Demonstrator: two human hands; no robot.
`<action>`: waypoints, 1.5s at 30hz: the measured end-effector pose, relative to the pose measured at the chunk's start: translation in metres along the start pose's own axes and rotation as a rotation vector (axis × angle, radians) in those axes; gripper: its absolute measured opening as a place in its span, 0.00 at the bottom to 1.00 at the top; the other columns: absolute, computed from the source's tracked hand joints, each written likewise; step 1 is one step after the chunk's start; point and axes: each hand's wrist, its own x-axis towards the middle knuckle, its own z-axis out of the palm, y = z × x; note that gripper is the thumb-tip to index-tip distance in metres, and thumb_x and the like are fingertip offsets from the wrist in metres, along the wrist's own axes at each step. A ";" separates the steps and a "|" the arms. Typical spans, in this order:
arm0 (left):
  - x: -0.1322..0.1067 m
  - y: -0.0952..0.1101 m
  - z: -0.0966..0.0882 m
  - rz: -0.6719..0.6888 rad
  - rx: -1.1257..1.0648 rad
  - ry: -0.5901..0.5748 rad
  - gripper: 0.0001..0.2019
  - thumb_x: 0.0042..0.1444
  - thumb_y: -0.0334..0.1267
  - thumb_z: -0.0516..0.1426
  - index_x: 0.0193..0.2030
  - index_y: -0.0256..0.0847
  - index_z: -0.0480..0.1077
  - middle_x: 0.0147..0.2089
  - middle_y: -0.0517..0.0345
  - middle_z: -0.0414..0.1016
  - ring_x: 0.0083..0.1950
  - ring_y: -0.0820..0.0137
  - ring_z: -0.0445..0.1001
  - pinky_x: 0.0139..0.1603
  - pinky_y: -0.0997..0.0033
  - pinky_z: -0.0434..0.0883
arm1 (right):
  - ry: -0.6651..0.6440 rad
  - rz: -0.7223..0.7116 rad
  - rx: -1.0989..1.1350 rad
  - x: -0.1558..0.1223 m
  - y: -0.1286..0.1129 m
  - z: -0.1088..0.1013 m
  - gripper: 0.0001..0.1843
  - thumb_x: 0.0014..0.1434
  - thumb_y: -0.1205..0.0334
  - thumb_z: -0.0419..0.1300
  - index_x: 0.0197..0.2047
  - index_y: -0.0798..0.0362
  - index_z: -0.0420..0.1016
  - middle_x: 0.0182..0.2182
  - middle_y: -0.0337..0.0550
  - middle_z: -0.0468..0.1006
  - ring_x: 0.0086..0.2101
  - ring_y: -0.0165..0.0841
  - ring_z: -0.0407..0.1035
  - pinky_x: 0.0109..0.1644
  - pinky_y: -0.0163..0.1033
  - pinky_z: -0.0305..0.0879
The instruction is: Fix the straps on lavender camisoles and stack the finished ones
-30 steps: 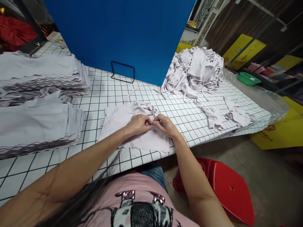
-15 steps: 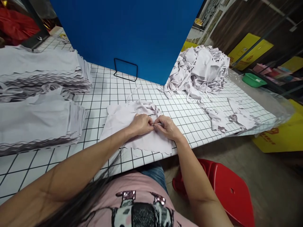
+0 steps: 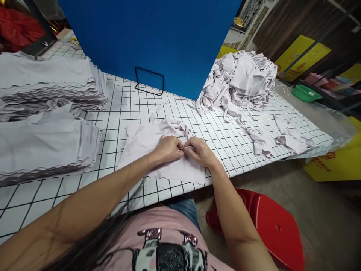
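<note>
One pale garment [image 3: 183, 172] is spread out on the table [image 3: 124, 101], right by the near edge and in front of the wearer's pink shirt [image 3: 166, 222]. Its far side is bunched up a bit, and the scalloped edge is turned toward the wearer. Both sets of fingers are kept pinched over it: the left hand [image 3: 169, 147] and the right hand [image 3: 199, 151] nearly meet, and some small thin thing [image 3: 182, 148] is gripped between the fingertips. What it is can't really be told, too tiny from this angle. To the left, two thick stacks of the same sort of cloth are piled up, a nearer stack [image 3: 39, 141] and a farther stack [image 3: 47, 71]. A big messy heap [image 3: 248, 79] is dumped over on the far right, with a couple of loose cloth pieces [image 3: 262, 141] scattered nearer the edge. Most of the far side is blocked by a blue panel [image 3: 152, 41], with a black wire loop [image 3: 149, 72] seen at its bottom. Off the table, a red stool [image 3: 279, 226] is parked on the floor, and a green basin [image 3: 306, 93] can be spotted farther back.
</note>
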 end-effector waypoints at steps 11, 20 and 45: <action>0.001 0.000 0.000 -0.012 -0.020 -0.015 0.07 0.44 0.35 0.58 0.19 0.39 0.70 0.21 0.60 0.72 0.25 0.71 0.65 0.34 0.68 0.61 | -0.036 0.001 -0.019 -0.002 -0.002 -0.002 0.03 0.63 0.65 0.56 0.36 0.52 0.70 0.30 0.40 0.72 0.33 0.33 0.66 0.44 0.42 0.59; 0.001 0.000 0.001 -0.003 -0.013 -0.002 0.05 0.46 0.34 0.58 0.22 0.40 0.73 0.24 0.59 0.76 0.29 0.69 0.71 0.45 0.62 0.65 | -0.038 0.036 -0.022 -0.006 0.002 -0.006 0.02 0.63 0.67 0.57 0.37 0.52 0.70 0.30 0.39 0.72 0.34 0.32 0.66 0.45 0.42 0.58; -0.008 -0.018 0.020 0.158 -0.041 0.149 0.05 0.52 0.34 0.58 0.30 0.40 0.76 0.33 0.57 0.80 0.43 0.61 0.73 0.53 0.54 0.60 | 0.038 0.186 0.090 -0.012 -0.012 0.003 0.03 0.64 0.64 0.59 0.38 0.49 0.75 0.33 0.42 0.78 0.38 0.36 0.70 0.45 0.47 0.66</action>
